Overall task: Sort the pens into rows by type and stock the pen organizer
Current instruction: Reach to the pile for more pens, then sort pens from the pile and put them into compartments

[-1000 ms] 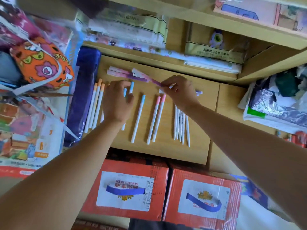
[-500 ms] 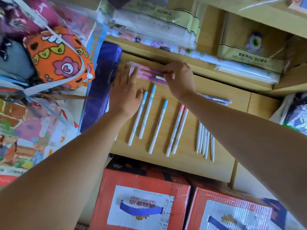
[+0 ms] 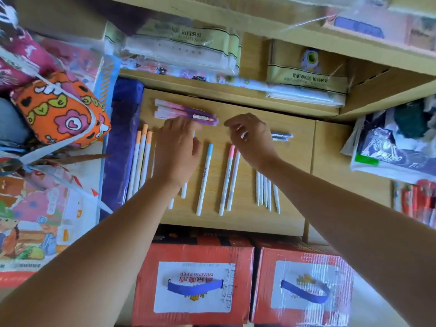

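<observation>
While the sorting looks mostly done, nothing's gone into an organizer yet, and I honestly can't spot one in shot. On the light wooden cabinet top [image 3: 295,208] the pens sit in rows by type: three white pens with orange caps [image 3: 141,161] at the left, white pens with light blue caps [image 3: 204,178], two white pens with pink caps [image 3: 230,180], and a bunch of thin plain white pens [image 3: 267,192]. There's also a crosswise pile of pink and purple pens [image 3: 186,112] at the back. The left hand [image 3: 177,149] lies flat over the blue-capped row, fingers straight, gripping nothing. The right hand [image 3: 252,140] has curled fingers just beside a few dark blue pens [image 3: 282,136], but it's too blurry to tell if it's pinching one. As for writing, the red cardboard boxes [image 3: 195,253] below read "YANJING BEER", upside down. The Chinese print on the beige plastic packets [image 3: 306,77] isn't legible to me.
</observation>
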{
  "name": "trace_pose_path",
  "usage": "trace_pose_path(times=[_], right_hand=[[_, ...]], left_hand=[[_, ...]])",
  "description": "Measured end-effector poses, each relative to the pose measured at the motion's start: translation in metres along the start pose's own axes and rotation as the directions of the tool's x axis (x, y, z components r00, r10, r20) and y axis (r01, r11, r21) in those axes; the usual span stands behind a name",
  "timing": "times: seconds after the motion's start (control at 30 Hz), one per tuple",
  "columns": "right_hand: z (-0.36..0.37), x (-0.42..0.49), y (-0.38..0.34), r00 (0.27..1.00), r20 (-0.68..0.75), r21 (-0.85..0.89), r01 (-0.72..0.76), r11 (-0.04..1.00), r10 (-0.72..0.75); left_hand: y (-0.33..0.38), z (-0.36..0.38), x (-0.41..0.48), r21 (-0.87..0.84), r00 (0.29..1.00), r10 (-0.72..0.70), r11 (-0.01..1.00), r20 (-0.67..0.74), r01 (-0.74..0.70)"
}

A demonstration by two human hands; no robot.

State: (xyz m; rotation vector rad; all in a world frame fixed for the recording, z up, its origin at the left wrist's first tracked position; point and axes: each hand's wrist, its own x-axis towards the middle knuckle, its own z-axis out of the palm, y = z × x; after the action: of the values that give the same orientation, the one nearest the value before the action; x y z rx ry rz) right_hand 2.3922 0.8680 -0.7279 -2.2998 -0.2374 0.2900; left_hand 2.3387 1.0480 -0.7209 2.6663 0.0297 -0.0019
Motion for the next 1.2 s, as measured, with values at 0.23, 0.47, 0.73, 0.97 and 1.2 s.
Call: trace_pose_path(times=[0.23, 0.47, 0.73, 0.97, 1.2], right_hand=[[-0.079, -0.082, 0.067, 0.947, -0.084, 0.087, -0.303, 0.949, 0.310], [-0.172, -0.153, 0.156, 0.839, -0.202, 0.116, -0.492, 0.863, 0.506], [-0.258, -0.245, 0.264, 0.789, -0.220, 0.076, -0.572, 0.817, 0.573], [-0.315, -0.291, 0.337, 0.866, -0.164, -0.025, -0.482, 0.876, 0.472], [-0.356, -0.303, 0.383, 0.867, -0.123, -0.053, -0.491, 0.869, 0.482]], left_hand=[[0.109, 0.028, -0.013, -0.129, 0.958, 0.188, 0.978, 0.217, -0.163], [0.230, 0.083, -0.036, -0.207, 0.868, 0.302, 0.949, 0.394, -0.237], [0.357, 0.165, -0.074, -0.082, 0.740, 0.280, 0.953, 0.612, -0.293], [0.444, 0.231, -0.100, 0.148, 0.707, 0.077, 0.956, 0.703, -0.251], [0.496, 0.245, -0.108, 0.299, 0.821, -0.111, 0.951, 0.561, -0.076]])
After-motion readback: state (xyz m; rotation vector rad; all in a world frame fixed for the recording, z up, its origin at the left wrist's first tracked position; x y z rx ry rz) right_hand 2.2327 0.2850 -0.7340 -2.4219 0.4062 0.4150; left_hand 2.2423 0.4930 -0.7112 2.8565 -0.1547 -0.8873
